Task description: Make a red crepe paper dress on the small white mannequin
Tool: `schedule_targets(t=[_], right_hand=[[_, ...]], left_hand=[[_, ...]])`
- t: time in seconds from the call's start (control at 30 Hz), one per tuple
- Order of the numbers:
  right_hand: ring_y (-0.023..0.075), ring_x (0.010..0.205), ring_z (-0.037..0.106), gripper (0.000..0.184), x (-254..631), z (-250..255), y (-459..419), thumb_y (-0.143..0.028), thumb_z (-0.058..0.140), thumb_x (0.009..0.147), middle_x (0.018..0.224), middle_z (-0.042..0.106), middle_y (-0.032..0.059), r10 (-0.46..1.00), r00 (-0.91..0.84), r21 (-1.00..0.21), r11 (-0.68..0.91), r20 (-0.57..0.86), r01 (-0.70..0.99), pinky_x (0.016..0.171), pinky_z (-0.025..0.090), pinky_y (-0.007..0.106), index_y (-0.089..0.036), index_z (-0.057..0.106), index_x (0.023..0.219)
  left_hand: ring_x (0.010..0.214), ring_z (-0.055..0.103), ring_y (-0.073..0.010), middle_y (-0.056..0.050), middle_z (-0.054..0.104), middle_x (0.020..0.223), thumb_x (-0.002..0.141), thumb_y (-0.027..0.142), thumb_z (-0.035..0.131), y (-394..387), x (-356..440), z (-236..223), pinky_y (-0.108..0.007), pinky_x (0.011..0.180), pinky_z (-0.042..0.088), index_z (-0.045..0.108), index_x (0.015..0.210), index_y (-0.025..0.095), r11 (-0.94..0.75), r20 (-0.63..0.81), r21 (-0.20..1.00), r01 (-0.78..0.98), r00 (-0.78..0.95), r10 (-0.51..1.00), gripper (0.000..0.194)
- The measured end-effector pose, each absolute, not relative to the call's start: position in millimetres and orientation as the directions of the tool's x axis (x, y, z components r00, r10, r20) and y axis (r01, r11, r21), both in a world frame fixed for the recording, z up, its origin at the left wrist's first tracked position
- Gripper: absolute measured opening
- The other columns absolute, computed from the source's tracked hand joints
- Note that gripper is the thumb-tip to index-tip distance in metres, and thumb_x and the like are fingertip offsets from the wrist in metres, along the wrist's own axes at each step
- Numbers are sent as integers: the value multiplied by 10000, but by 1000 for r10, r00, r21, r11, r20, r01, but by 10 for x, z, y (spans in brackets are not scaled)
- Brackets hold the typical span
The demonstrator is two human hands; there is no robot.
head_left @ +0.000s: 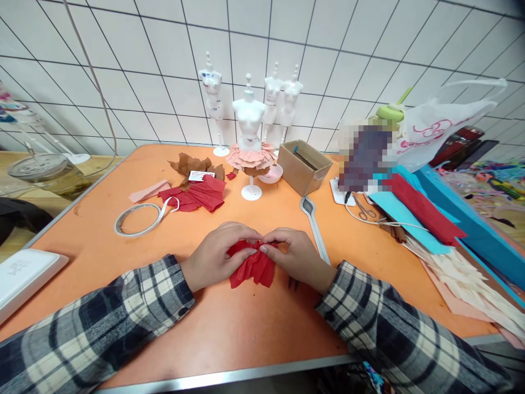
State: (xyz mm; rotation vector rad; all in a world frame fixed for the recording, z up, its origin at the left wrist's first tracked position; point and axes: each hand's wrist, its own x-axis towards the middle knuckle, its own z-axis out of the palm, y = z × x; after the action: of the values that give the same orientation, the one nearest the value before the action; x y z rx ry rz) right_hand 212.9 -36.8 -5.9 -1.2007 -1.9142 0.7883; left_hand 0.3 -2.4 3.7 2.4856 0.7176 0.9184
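Note:
Between my two hands is a piece of red crepe paper (255, 272), gathered into pleats along its upper edge and flaring out below. My left hand (221, 253) pinches the gathered edge from the left, thumb against fingers. From the right, my right hand (296, 253) pinches the same edge, its fingertips almost meeting the left ones. Dark pointed tips, perhaps of a tool, show under my right wrist. Farther back stands a small white dress form (249, 117) with a ruffled pink paper skirt (251, 157) over some brown paper.
Behind my hands lie more red crepe paper (197, 196), brown paper (184, 168) and a tape roll (137, 220). A cardboard box (304, 167), grey tweezers-like tool (314, 224) and scissors (364, 210) lie to the right. Coloured paper sheets (426, 205) line the right edge; a white case (28, 276) is left.

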Motion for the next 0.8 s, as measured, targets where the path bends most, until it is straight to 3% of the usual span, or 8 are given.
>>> schedule_targets(t=[0.17, 0.3, 0.5, 0.63, 0.8], right_hand=[[147, 776, 662, 50, 2112, -52, -387, -214, 669, 862, 842, 737, 11, 905, -317, -794, 408, 284, 452, 740, 491, 266, -210, 715, 843], [140, 773, 667, 59, 2098, -28, -402, -192, 664, 861, 856, 744, 14, 895, -338, -797, 421, 290, 433, 738, 494, 255, -206, 720, 852], [155, 796, 671, 65, 2107, -14, -398, -206, 646, 869, 855, 741, 17, 908, -286, -781, 411, 306, 471, 765, 492, 278, -206, 706, 844], [153, 776, 663, 73, 2114, -25, -393, -206, 634, 871, 839, 733, 18, 903, -278, -762, 426, 327, 487, 734, 488, 274, -208, 704, 849], [156, 753, 651, 71, 2129, -31, -392, -208, 641, 866, 810, 722, 21, 906, -271, -735, 422, 324, 531, 707, 477, 276, -208, 700, 826]], left_hand=[[938, 686, -186, -54, 731, 1038, 918, 179, 544, -24, 4, 30, -317, 850, 542, 583, 1197, 212, -817, 412, 449, 362, 728, 549, 283], [927, 689, -182, -53, 721, 1013, 904, 191, 557, -41, -8, 32, -311, 852, 553, 554, 1252, 201, -774, 389, 489, 401, 694, 606, 347], [1194, 629, -254, -135, 656, 1303, 885, 262, 602, -38, 1, 73, -401, 1030, 505, 592, 1259, 177, -719, 381, 613, 329, 674, 633, 384], [963, 722, -218, -88, 770, 1048, 899, 305, 595, -4, 23, 52, -346, 893, 570, 719, 1015, 179, -608, 310, 721, 333, 629, 713, 212], [768, 726, -184, -29, 788, 871, 845, 377, 672, 12, 40, 48, -290, 769, 584, 750, 897, 195, -458, 186, 793, 401, 556, 810, 205]])
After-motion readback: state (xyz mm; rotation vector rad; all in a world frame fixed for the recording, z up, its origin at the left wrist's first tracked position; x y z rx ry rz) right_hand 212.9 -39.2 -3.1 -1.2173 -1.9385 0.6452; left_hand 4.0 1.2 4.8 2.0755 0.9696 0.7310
